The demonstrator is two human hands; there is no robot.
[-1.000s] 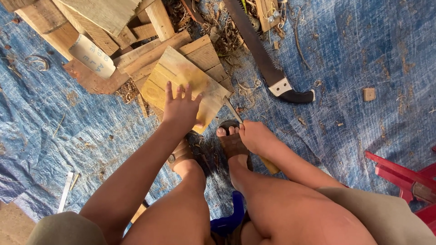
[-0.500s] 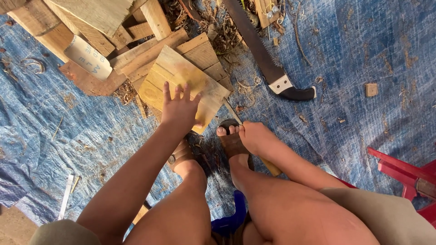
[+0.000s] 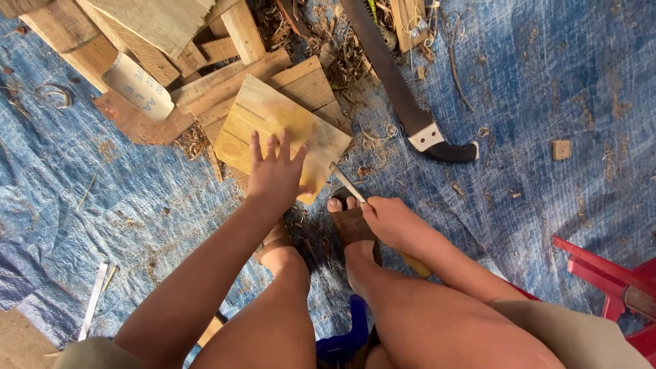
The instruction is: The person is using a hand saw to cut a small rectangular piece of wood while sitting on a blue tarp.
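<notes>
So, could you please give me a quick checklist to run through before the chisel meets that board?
1. Left hand flat on the wooden board: ok.
2. Right hand gripping the chisel: ok.
3. Left fingers away from the blade tip: ok, though the hand is close beside it.
4. Toes away from the blade: not ok, right beside it.
5. Handsaw lying apart from both hands: ok.
6. Blade sharpness: cannot tell.

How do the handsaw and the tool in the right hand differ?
The handsaw lies loose on the blue tarp, untouched; the chisel-like tool is gripped in the right hand. The handsaw has a long, toothed blade with a black handle; the tool shows a short, narrow blade and a wooden handle. Both lie at a slant, near the wooden board under the left hand.
</notes>
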